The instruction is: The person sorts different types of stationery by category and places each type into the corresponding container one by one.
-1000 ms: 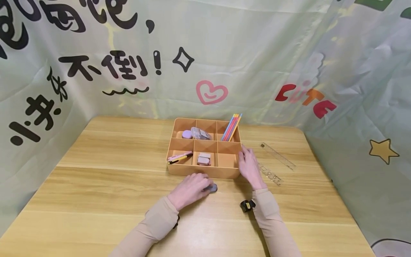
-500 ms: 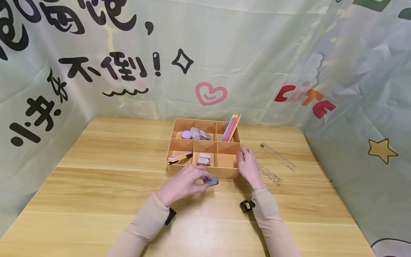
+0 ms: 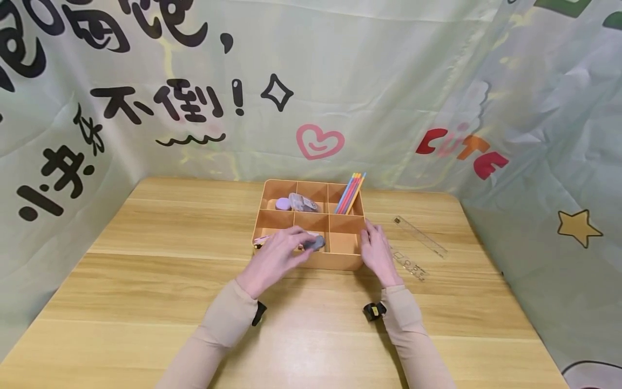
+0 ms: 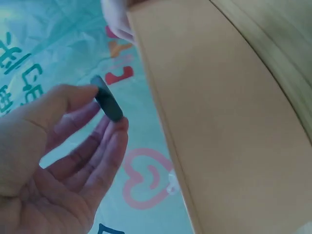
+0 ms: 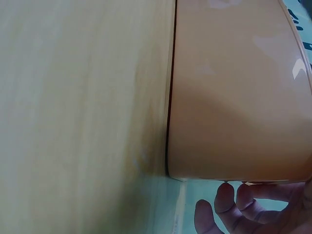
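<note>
My left hand (image 3: 274,258) pinches a small flat grey-blue block (image 3: 318,243), resembling an eraser, between thumb and fingertips. It is over the front middle compartment of the tan six-section organizer (image 3: 335,262). In the left wrist view the block (image 4: 108,101) appears edge-on as a thin dark slab, beside the organizer's front wall (image 4: 209,107). At the organizer's right side rests my right hand (image 3: 378,254); its fingers (image 5: 226,200) touch the end wall in the right wrist view. The erasers in the front middle compartment and part of the pens (image 3: 261,241) are hidden by my left hand.
Colored pencils (image 3: 350,193) lean in the back right compartment. A clear plastic case (image 3: 303,203) and a round purple item (image 3: 283,203) lie in the back row. Two transparent rulers, one farther back (image 3: 420,236) and one nearer (image 3: 410,265), lie right of the organizer.
My left hand has lifted the grey-blue block off the table in front of the organizer and carried it forward over the front middle compartment. My right hand has stayed at the organizer's side.
</note>
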The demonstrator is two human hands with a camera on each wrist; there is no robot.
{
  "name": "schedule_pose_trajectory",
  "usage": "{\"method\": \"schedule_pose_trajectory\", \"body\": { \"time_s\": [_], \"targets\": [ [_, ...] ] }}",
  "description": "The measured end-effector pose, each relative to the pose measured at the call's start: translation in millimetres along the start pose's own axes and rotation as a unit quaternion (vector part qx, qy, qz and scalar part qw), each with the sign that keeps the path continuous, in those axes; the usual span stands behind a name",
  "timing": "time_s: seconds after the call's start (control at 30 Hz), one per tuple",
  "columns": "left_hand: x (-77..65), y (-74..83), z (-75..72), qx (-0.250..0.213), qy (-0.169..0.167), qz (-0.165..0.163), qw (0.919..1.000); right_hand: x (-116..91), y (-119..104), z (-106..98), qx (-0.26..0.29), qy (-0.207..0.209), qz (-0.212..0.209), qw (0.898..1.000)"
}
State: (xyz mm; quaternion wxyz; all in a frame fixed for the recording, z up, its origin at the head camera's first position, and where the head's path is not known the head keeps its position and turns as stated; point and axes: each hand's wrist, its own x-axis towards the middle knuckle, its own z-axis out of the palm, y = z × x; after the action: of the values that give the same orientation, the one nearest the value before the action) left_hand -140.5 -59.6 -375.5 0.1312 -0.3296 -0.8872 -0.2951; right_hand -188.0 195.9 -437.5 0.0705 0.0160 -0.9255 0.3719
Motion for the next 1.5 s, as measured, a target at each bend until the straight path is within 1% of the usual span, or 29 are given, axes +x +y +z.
{"method": "schedule_pose_trajectory", "body": {
  "time_s": [0.07, 0.2, 0.3, 0.37, 0.47, 0.57, 0.6, 0.73, 0.83, 0.97, 1.2, 1.27, 1.37, 1.5],
  "targets": [
    [4.0, -3.1, 1.3, 0.023, 0.011, -0.003, 0.9997, 0.0, -0.4, -0.2, -0.001, -0.002, 0.002, 1.000],
    [11.4, -9.2, 5.7, 0.055, 0.019, -0.005, 0.9983, 0.6, -0.5, 0.4, -0.003, 0.000, 0.003, 1.000],
    [17.4, -12.7, 9.6, 0.069, 0.012, -0.006, 0.9976, 0.8, -0.3, 0.8, -0.003, 0.003, 0.001, 1.000],
    [22.1, -14.2, 12.7, 0.087, 0.001, -0.005, 0.9962, 0.8, -0.2, 0.9, -0.003, 0.004, 0.001, 1.000],
    [28.8, -15.6, 17.0, 0.131, -0.021, -0.001, 0.9912, 0.5, -0.4, 0.5, -0.004, 0.003, -0.002, 1.000],
    [34.8, -17.5, 20.6, 0.172, -0.031, 0.007, 0.9846, 0.5, -0.4, 0.3, -0.004, 0.003, -0.003, 1.000],
    [36.2, -18.4, 21.4, 0.183, -0.029, 0.011, 0.9826, 0.4, -0.6, 0.1, -0.004, 0.004, -0.004, 1.000],
    [38.5, -23.3, 24.6, 0.202, -0.012, 0.026, 0.9790, 0.5, -0.9, 0.3, -0.005, 0.010, -0.010, 1.000],
    [37.3, -26.6, 26.5, 0.206, 0.003, 0.035, 0.9780, 0.9, -0.7, 1.0, -0.005, 0.014, -0.014, 1.000],
    [36.4, -29.1, 28.7, 0.208, 0.011, 0.040, 0.9772, 0.8, -0.7, 1.6, -0.004, 0.017, -0.020, 1.000],
    [38.5, -29.3, 31.3, 0.223, -0.018, 0.027, 0.9744, -1.5, -0.8, 1.0, -0.002, 0.013, -0.015, 1.000],
    [38.2, -28.7, 31.7, 0.223, -0.022, 0.023, 0.9743, -1.9, -0.3, 0.9, -0.002, 0.012, -0.012, 1.000],
    [36.7, -28.8, 32.0, 0.204, -0.017, 0.020, 0.9785, -2.0, 0.4, 1.0, -0.001, 0.010, -0.009, 1.000],
    [34.9, -28.8, 28.8, 0.156, -0.013, 0.002, 0.9877, -1.5, 0.4, 0.7, 0.000, 0.010, -0.012, 1.000]
  ]
}}
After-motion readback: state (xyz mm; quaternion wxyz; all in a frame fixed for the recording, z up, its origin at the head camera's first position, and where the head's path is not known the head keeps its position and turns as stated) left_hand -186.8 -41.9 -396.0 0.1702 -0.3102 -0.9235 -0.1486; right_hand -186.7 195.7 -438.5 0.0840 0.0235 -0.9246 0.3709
